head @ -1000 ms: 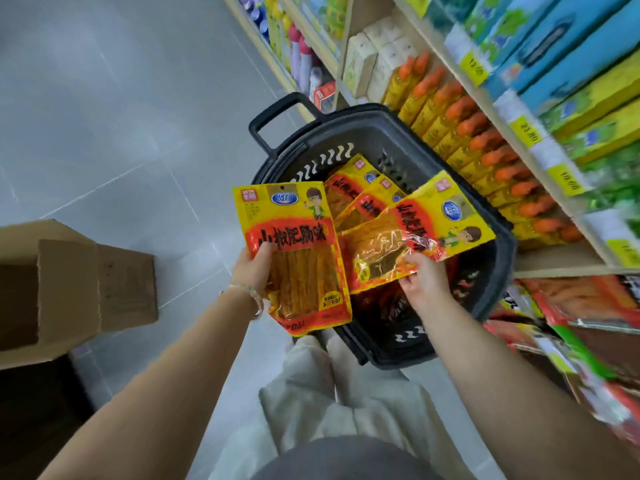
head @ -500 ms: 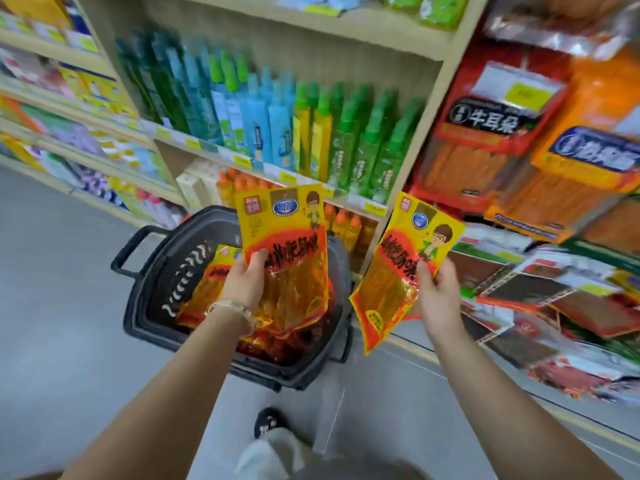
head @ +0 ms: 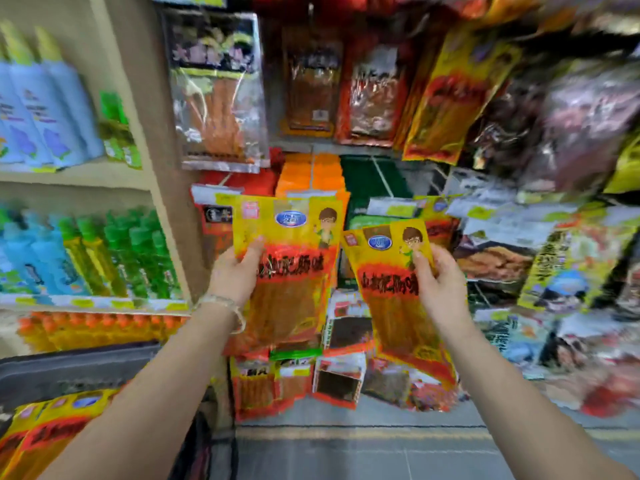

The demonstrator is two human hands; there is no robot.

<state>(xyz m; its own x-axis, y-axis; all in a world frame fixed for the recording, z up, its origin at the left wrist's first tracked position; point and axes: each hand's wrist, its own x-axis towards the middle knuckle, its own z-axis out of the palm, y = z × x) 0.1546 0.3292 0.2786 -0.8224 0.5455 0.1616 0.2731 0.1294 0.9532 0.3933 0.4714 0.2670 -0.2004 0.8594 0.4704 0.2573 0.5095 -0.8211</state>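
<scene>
At the shelf (head: 162, 216), my left hand (head: 235, 275) clutched the left packet (head: 294, 268) and my right hand (head: 441, 289) the right packet (head: 388, 282), raised side by side. Restocking, apparently; next came finding their row, lost in blur.

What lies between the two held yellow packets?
Nothing held. In the head view, left packet and right packet nearly meet on top; below, only shelved snack boxes show behind.

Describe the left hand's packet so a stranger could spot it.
Right of the beige post, two matching yellow-and-red packets are held up. The left hand grips the left packet, higher and nearer the post than the twin in the right hand.
</scene>
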